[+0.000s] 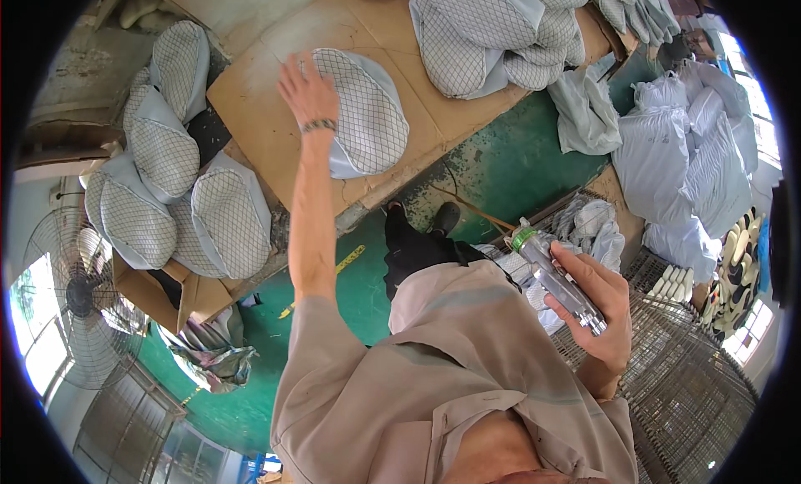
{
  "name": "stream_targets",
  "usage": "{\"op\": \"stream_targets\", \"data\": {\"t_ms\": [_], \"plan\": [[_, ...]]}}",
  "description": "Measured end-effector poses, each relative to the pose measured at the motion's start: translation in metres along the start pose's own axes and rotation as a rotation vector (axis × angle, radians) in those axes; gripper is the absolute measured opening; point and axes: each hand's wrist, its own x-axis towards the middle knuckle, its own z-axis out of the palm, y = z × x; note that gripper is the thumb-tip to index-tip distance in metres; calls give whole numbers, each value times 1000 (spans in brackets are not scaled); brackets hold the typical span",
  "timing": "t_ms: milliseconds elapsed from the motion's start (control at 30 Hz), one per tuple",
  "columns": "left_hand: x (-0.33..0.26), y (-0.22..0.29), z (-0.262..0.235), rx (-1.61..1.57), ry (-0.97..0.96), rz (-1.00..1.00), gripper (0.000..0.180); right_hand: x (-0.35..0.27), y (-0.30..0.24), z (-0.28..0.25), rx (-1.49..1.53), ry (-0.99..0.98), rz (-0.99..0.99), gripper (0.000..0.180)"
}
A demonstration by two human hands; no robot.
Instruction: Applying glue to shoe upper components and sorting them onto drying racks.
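On the brown cardboard of the worktable lies a rounded, grey padded piece [367, 113], like a seat cover, with a dark diamond grid on its face. My left hand [309, 90] lies over its left edge, fingers outstretched and a braided band at the wrist. On the other side, in front of my body, my right hand [596, 305] is wrapped around a grey metal hand tool [557, 275] with a green ring at its upper end. The tool is apart from the padded piece. Its exact kind is hard to make out.
Similar grey padded pieces are heaped left [229, 217] and at the back right [476, 33]. A standing fan [79, 292] is at the far left. Large pale sacks [655, 163] and a wire rack [676, 367] stand to the right. Cardboard [250, 108] covers the tabletop.
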Motion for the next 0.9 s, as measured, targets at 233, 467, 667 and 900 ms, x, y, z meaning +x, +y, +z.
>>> {"op": "stream_targets", "data": {"t_ms": [233, 467, 667, 900], "plan": [[-120, 39, 10, -68, -363, -34, 74, 22, -12, 4, -17, -57, -43, 68], [-121, 38, 11, -108, -395, -57, 73, 40, -35, 17, -32, 28, -162, 59], [-134, 53, -3, -207, -445, -95, 72, 42, -50, 13, -110, 9, -265, 55], [-149, 65, -19, -315, -488, -137, 66, 39, -62, 16, -157, 68, -273, 53]]}}
